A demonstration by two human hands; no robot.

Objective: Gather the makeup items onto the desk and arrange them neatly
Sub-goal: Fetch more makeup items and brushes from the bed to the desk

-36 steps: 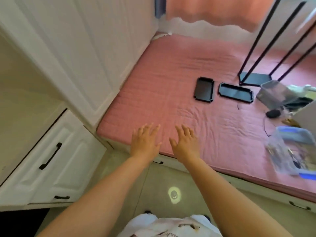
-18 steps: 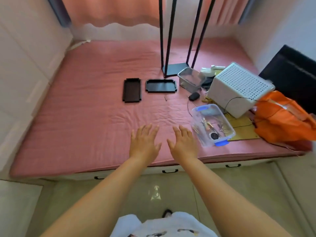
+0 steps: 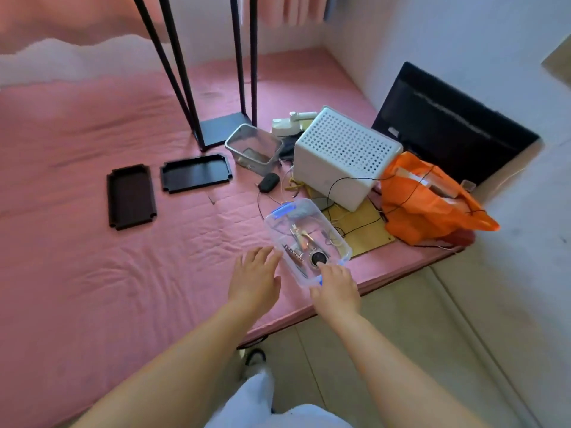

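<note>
the clear plastic box with blue clips (image 3: 304, 239) sits at the pink bed's (image 3: 92, 257) near edge. relaxed left hand (image 3: 255, 278) and right hand (image 3: 335, 287) reach it, nothing grasped. both short ends should be gripped, kept level.

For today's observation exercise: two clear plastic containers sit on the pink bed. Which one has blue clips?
The clear box by the hands, holding small items, has blue clips at both ends. The clear bin farther back, beside the white perforated box, has none.
</note>
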